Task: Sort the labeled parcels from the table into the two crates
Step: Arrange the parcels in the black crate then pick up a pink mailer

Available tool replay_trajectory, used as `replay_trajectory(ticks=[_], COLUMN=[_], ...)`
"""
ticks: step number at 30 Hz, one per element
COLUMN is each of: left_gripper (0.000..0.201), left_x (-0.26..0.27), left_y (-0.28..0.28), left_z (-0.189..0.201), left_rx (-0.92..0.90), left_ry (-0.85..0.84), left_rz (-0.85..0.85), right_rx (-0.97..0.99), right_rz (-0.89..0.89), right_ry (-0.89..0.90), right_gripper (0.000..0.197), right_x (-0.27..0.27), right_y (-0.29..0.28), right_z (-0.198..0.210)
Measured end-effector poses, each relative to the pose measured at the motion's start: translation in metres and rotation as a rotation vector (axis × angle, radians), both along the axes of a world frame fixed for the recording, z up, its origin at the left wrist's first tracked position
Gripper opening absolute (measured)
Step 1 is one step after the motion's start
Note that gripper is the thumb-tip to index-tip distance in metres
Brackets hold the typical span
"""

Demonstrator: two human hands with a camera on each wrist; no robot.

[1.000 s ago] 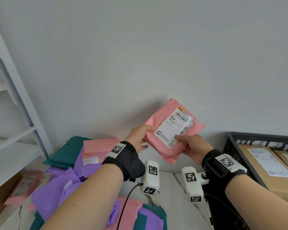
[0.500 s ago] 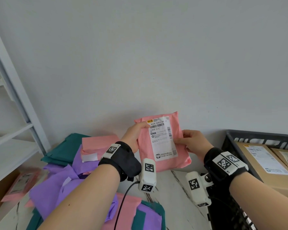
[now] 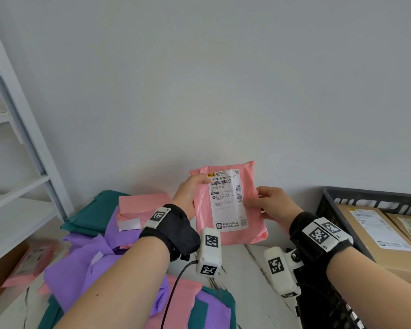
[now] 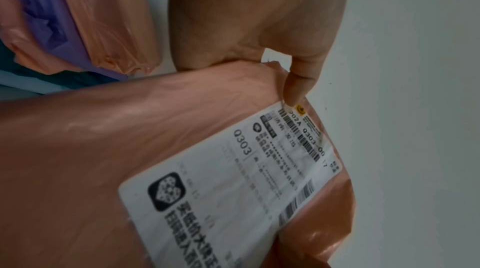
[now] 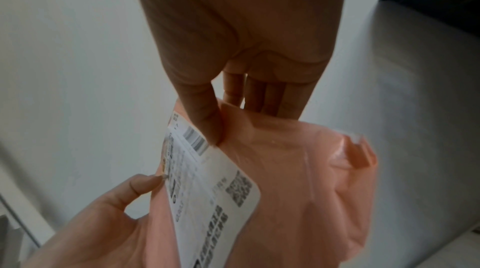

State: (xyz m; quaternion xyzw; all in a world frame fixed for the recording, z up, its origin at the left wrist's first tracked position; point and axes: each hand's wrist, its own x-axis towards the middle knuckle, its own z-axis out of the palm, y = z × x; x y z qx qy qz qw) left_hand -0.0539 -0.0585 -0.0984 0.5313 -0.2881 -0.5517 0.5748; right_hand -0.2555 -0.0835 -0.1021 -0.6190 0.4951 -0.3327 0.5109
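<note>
I hold the pink poly mailer (image 3: 228,205) upright in the air in front of the wall, above the marble table (image 3: 254,279), with its white shipping label (image 3: 227,200) facing me. It reads as light and soft: the film creases and bulges under my grip, and it looks glossy enough to slip, so I judge the edges beside the label are the best place to pinch, where the plastic folds over my fingers. My left hand (image 3: 190,193) pinches the upper left corner, thumb tip on the label's top edge. My right hand (image 3: 268,205) pinches the right edge, thumb in front, fingers behind.

"Q303" is legible on the label; the finer print is too small to make out. What is inside the mailer is hidden. The black crate (image 3: 375,200) at my right is cut off by the frame and holds cardboard boxes (image 3: 375,233). I cannot make out a second crate for sure. On the left lies a pile of purple, teal and pink mailers (image 3: 93,252), their labels mostly turned away.
</note>
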Motion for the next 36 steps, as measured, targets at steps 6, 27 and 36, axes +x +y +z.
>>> replay_trajectory(ticks=[6,27,36], left_gripper=[0.031,0.035,0.036], left_x=[0.0,-0.028,-0.082], left_y=[0.006,0.029,0.023], left_z=[0.001,-0.041,-0.025], left_rx=[0.003,-0.044,-0.125], left_ry=[-0.014,0.094,0.175], left_rz=[0.003,-0.004,0.059], right_rx=[0.006,-0.115,-0.437], right_rz=[-0.008,-0.323,-0.251], right_ry=[0.021,0.115,0.451], right_gripper=[0.027,0.026,0.058], right_x=[0.001,-0.017,-0.045], right_y=[0.005,0.041,0.079], right_z=[0.0,-0.009,0.014])
